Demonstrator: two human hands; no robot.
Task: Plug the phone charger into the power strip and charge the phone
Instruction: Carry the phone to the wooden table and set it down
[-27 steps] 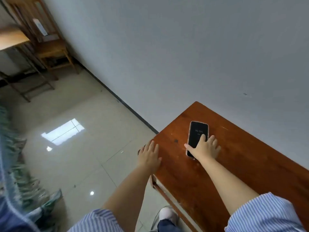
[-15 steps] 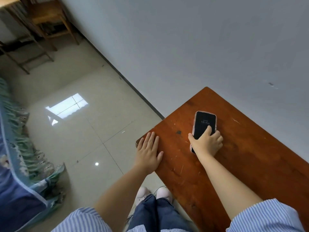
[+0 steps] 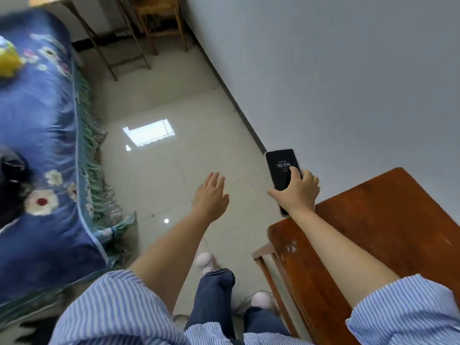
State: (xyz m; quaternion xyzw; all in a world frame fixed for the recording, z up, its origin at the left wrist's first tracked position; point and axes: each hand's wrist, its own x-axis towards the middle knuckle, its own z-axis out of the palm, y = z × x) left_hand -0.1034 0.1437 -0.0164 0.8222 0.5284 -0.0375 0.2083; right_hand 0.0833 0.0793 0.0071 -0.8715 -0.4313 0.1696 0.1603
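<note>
Pale tile floor (image 3: 159, 180) and a grey wall (image 3: 348, 83) fill most of the view, with a wooden surface (image 3: 388, 235) to the right of your fingers. Your right hand (image 3: 297, 192) grips one phone (image 3: 281, 170), lit and lifted clear of the surface, past its corner. Your left hand (image 3: 211, 195) hangs open over the floor, fingers spread, holding nothing. You seem to be carrying the phone toward power. No charger or power strip shows, so next you must find both.
</note>
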